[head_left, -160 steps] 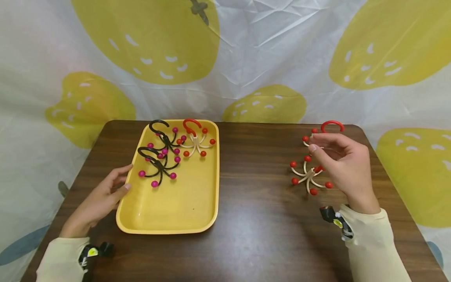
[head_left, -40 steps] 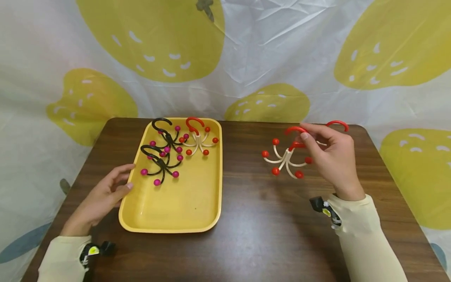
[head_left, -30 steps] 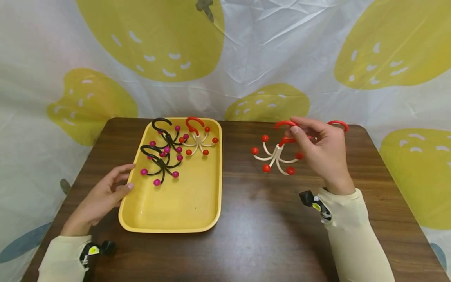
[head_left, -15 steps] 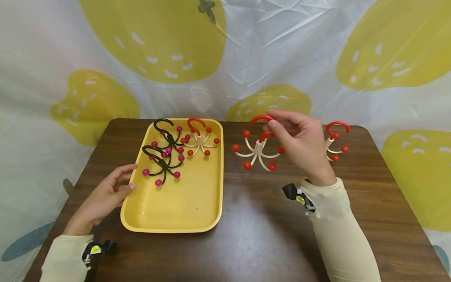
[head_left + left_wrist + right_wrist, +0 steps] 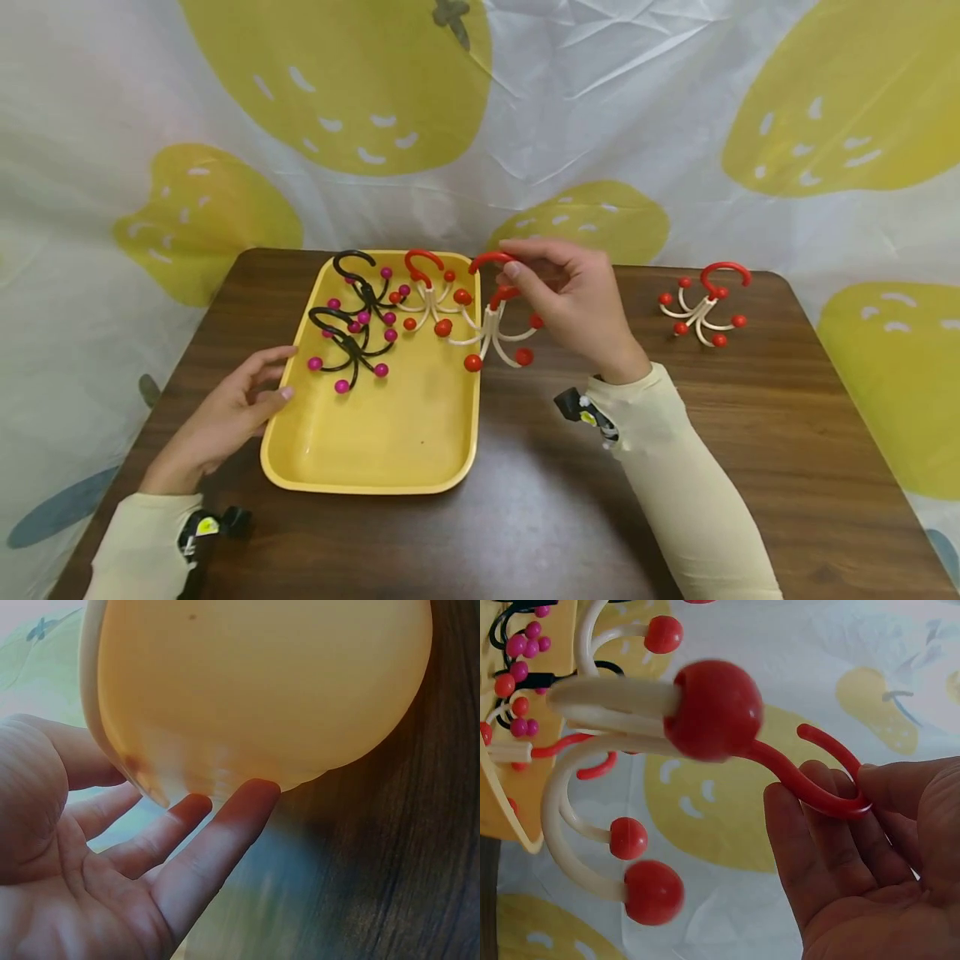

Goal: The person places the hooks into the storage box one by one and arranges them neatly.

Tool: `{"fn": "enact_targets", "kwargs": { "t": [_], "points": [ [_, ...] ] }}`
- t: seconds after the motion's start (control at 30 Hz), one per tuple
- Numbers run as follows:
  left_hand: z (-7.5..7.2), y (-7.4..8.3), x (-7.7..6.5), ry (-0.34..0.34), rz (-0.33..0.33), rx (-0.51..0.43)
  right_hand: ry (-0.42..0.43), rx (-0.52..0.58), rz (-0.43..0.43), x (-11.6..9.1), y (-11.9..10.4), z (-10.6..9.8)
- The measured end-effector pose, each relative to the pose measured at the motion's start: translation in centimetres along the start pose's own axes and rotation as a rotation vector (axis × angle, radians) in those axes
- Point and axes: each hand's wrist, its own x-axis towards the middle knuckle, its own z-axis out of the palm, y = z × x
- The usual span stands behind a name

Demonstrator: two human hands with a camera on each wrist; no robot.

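Note:
In the head view my right hand pinches the red hook of a multi-arm hook hanger, with cream arms tipped by red balls. That hanger hangs in the air over the right rim of the yellow tray. The right wrist view shows thumb and fingers on the red hook. My left hand holds the tray's left rim, fingers against its outer wall. Inside the tray lie two black hangers with magenta balls and one red-and-cream hanger.
Another red-and-cream hanger stands at the back right of the dark wooden table. Behind the table hangs a white cloth with a yellow fruit print.
My right hand has lifted a red-and-cream hanger from the right side and carried it left to the tray's right rim. My left hand stays at the tray.

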Motion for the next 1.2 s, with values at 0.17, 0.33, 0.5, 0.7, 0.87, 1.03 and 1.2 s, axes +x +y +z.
{"fn": "enact_targets", "kwargs": {
  "t": [0.17, 0.33, 0.5, 0.7, 0.87, 1.03, 1.2],
  "points": [
    [0.1, 0.0, 0.1, 0.000, -0.006, 0.010, -0.026, 0.013, -0.018, 0.5, 0.4, 1.2],
    [0.1, 0.1, 0.1, -0.005, -0.011, 0.016, -0.044, 0.024, -0.074, 0.9, 0.6, 2.5],
    [0.1, 0.3, 0.1, -0.011, -0.004, 0.012, -0.079, 0.036, -0.101, 1.3, 0.8, 4.1],
    [0.1, 0.3, 0.1, -0.009, -0.014, 0.021, -0.103, 0.066, -0.060, 1.5, 1.8, 5.5],
    [0.2, 0.3, 0.1, -0.009, -0.018, 0.014, -0.112, 0.099, -0.014, 1.6, 3.0, 6.4],
    [0.2, 0.3, 0.0, -0.005, -0.017, 0.008, -0.103, 0.050, -0.002, 1.4, 3.8, 7.3],
    [0.2, 0.3, 0.0, -0.003, -0.023, 0.005, -0.109, -0.024, -0.002, 1.3, 4.4, 7.9]
  ]
}}
